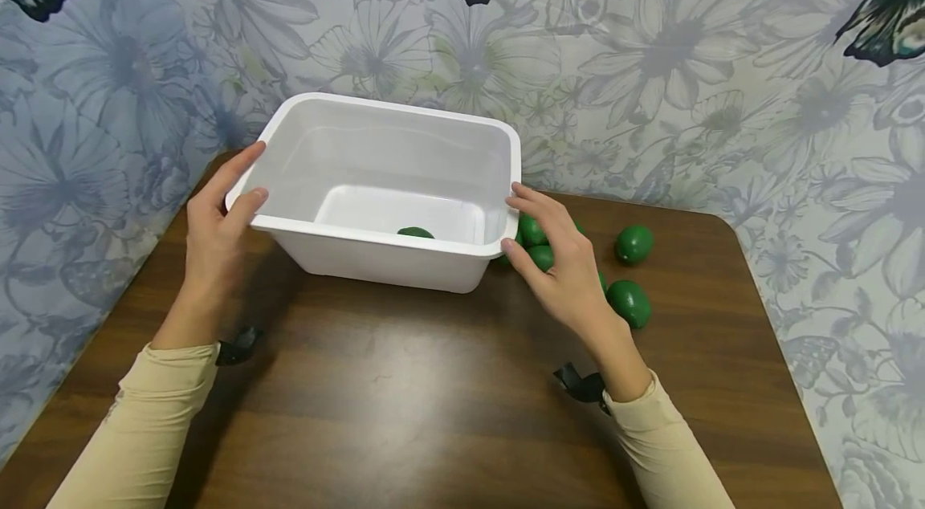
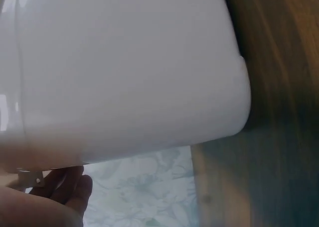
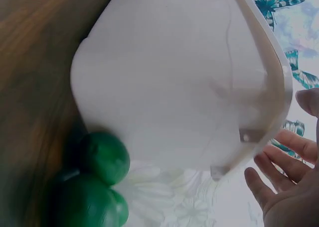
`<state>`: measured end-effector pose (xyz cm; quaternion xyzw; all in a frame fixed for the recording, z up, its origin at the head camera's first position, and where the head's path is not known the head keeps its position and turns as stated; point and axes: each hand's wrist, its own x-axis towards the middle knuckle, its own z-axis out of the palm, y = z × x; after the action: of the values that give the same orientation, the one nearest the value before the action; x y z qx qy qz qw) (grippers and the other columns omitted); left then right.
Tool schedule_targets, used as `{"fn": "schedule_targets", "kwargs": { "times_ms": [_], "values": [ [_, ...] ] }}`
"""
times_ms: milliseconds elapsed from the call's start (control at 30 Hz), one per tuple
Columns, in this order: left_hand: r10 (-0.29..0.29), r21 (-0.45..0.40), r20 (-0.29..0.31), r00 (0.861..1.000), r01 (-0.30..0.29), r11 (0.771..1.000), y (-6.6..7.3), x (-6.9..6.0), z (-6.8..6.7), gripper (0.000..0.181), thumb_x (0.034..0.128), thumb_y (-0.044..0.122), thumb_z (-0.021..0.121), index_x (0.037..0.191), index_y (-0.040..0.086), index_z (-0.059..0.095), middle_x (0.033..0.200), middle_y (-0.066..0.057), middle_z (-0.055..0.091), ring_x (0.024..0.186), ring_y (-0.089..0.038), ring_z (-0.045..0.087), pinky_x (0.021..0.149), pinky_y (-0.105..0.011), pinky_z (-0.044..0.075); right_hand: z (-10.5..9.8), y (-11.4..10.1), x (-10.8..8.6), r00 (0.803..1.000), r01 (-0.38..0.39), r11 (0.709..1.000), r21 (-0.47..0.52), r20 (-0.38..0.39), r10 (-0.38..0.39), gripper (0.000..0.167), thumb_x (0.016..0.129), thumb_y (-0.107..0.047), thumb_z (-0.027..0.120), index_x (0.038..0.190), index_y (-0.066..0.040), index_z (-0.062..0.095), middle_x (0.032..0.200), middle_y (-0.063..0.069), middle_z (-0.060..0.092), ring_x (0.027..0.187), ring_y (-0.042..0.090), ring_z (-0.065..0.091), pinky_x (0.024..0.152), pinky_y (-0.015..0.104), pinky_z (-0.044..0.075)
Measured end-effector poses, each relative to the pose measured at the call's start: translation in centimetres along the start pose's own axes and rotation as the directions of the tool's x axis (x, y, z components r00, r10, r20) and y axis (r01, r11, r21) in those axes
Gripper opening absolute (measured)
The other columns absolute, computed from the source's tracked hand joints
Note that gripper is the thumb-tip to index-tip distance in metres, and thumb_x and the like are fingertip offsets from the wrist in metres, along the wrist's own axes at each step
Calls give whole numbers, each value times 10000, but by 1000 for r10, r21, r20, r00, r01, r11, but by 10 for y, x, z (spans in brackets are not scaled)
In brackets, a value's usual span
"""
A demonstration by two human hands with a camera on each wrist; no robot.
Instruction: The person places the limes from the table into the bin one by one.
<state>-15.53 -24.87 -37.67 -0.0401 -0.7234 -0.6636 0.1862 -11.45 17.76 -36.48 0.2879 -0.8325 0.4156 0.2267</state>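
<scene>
A white plastic tub (image 1: 376,258) stands on the brown table in the head view, its open top facing me. Part of one green, lime-like fruit (image 1: 416,233) shows on its floor behind the front rim. My left hand (image 1: 220,224) grips the tub's left rim, thumb over the front corner; in the left wrist view its fingers (image 2: 75,192) curl beneath the rim. At the right rim, my right hand (image 1: 567,268) has its fingertips at or against the edge, fingers fairly straight and spread. Several green fruits (image 3: 104,157) lie beside the tub, partly hidden by that hand.
Two green fruits lie apart on the right, one farther back (image 1: 634,244) and one nearer (image 1: 629,303). The wooden table (image 1: 390,413) ends at a wall with floral and butterfly wallpaper (image 1: 672,51). A dark strap (image 1: 580,384) sits at the right wrist.
</scene>
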Motion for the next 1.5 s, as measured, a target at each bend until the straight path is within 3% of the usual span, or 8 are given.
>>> {"fn": "schedule_targets", "kwargs": {
  "times_ms": [267, 467, 667, 800, 1000, 1200, 1333, 1500],
  "values": [
    [54, 82, -29, 998, -52, 995, -2, 4, 0, 520, 964, 67, 550, 1457, 196, 658, 1495, -30, 623, 1200, -195, 589, 900, -200, 458, -15, 2, -17, 994, -102, 993, 63, -21, 103, 499, 1005, -124, 687, 1492, -119, 580, 1545, 25, 576, 1410, 190, 555, 1088, 410, 507],
    [88, 112, -42, 995, -83, 990, -2, 7, -1, 531, 959, 62, 519, 1448, 205, 667, 1476, -26, 638, 1156, -190, 594, 890, -219, 449, -27, 10, -32, 987, -163, 986, -19, -12, 162, 474, 984, -118, 721, 1448, -120, 625, 1522, 8, 601, 1358, 180, 596, 1048, 292, 507],
    [99, 133, -38, 994, -94, 987, -4, 6, 2, 527, 962, 75, 510, 1447, 209, 668, 1473, -17, 641, 1154, -173, 595, 907, -218, 445, -48, 30, -64, 969, -247, 960, -135, -6, 248, 515, 971, -98, 737, 1469, -142, 611, 1516, 51, 603, 1306, 277, 633, 1065, 445, 505],
    [110, 138, -34, 993, -105, 985, -5, 5, 2, 529, 965, 80, 502, 1451, 211, 663, 1481, -20, 635, 1175, -177, 598, 922, -221, 445, -64, 43, -81, 955, -292, 932, -213, -15, 295, 534, 969, -96, 738, 1483, -132, 597, 1529, 49, 591, 1339, 293, 606, 1069, 451, 487],
    [101, 125, -45, 994, -94, 988, -7, 5, 0, 528, 966, 76, 496, 1451, 198, 663, 1484, -23, 634, 1172, -180, 597, 908, -220, 446, -84, 58, -100, 932, -350, 891, -290, -19, 361, 548, 943, -53, 752, 1466, -51, 588, 1510, 169, 585, 1367, 385, 565, 1052, 538, 478],
    [88, 123, -57, 994, -81, 989, -9, 4, -1, 523, 969, 85, 489, 1449, 197, 666, 1480, -18, 637, 1162, -185, 596, 899, -220, 446, -94, 67, -113, 900, -397, 855, -335, 42, 434, 565, 935, -69, 769, 1458, -1, 566, 1480, 253, 572, 1328, 475, 558, 1013, 630, 480],
    [88, 115, -51, 995, -81, 990, -10, 3, 0, 522, 969, 81, 488, 1452, 180, 662, 1483, -26, 635, 1171, -187, 597, 903, -216, 449, -97, 71, -120, 870, -427, 835, -347, 93, 484, 581, 923, -88, 792, 1453, 2, 570, 1431, 265, 601, 1229, 510, 621, 959, 653, 507],
    [90, 106, -32, 995, -87, 991, -10, 5, 4, 526, 972, 79, 482, 1460, 175, 654, 1500, -33, 621, 1200, -196, 593, 919, -221, 450, -99, 76, -124, 843, -452, 811, -370, 119, 524, 569, 909, -125, 819, 1426, -22, 607, 1327, 256, 672, 1015, 448, 712, 836, 591, 544]
  ]
}}
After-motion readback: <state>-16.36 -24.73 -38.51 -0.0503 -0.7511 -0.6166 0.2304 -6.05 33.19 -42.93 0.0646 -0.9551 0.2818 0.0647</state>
